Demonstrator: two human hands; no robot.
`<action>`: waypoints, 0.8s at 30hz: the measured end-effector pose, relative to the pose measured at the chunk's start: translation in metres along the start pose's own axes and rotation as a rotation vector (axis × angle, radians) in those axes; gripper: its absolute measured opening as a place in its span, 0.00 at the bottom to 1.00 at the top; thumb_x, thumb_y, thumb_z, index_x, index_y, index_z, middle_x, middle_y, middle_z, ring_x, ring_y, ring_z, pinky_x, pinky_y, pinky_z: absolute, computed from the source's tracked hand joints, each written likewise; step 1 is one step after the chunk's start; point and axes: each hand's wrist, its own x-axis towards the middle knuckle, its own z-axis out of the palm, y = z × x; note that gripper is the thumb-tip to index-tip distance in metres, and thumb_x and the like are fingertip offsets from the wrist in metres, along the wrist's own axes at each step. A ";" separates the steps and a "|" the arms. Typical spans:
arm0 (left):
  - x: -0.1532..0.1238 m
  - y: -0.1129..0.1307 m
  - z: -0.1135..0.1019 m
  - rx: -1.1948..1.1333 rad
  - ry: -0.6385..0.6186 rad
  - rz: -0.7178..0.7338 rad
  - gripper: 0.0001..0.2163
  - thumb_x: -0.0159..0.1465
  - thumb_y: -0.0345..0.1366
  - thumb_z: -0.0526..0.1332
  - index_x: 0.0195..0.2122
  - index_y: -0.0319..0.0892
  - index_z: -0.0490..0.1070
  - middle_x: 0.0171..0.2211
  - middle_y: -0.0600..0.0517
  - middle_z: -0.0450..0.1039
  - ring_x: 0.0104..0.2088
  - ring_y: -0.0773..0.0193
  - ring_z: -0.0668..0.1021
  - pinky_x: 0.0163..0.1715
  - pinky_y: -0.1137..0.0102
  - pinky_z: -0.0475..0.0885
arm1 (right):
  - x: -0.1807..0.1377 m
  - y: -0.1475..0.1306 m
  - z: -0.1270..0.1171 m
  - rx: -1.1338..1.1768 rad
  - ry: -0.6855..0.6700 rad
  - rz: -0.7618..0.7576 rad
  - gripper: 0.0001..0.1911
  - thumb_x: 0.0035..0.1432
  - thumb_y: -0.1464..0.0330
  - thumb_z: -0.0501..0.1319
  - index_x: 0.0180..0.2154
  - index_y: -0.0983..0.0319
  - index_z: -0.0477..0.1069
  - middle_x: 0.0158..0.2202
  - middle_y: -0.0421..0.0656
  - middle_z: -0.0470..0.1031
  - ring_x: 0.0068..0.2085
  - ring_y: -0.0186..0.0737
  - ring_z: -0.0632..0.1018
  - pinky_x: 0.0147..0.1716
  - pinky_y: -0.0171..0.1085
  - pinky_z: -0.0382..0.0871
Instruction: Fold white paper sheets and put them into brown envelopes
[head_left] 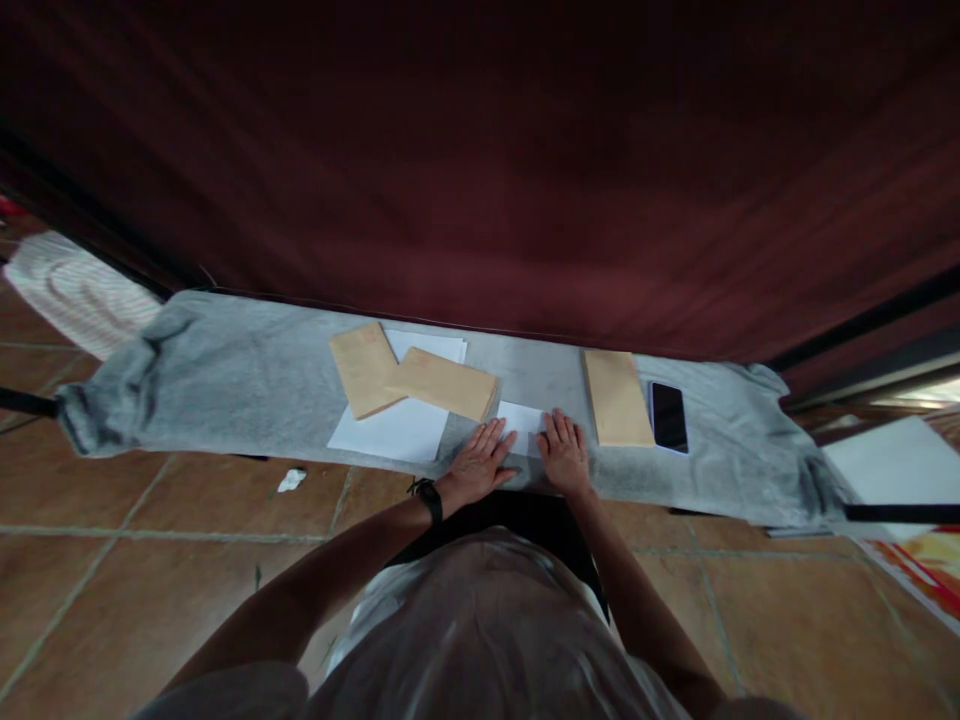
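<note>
Your left hand (480,462) lies flat on the grey cloth (240,370), fingers stretched out and close together, closed around nothing; its fingertips reach the left edge of the small white paper (521,420). Your right hand (564,452) is flat too, fingers spread, resting on the paper's right edge and gripping nothing. The paper sits between the two hands, near the front edge of the cloth, and both hands cover part of it, so you cannot tell whether it is folded.

A black wristband (429,497) shows on your left wrist. To the left, two brown envelopes (444,383) overlap on top of white sheets (397,425), hiding much of them. To the right a third brown envelope (617,397) lies just beside a dark phone (668,416). The print on the envelopes is too faint to read. A dark red curtain (480,150) blocks everything behind the cloth, and your own torso hides the floor below.
</note>
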 end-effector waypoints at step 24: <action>0.066 0.021 0.019 -0.064 0.068 -0.120 0.33 0.73 0.49 0.47 0.69 0.25 0.52 0.71 0.32 0.50 0.72 0.47 0.52 0.68 0.52 0.55 | -0.018 -0.025 0.006 -0.027 0.007 -0.098 0.27 0.70 0.69 0.49 0.68 0.64 0.58 0.70 0.51 0.59 0.69 0.49 0.61 0.67 0.51 0.51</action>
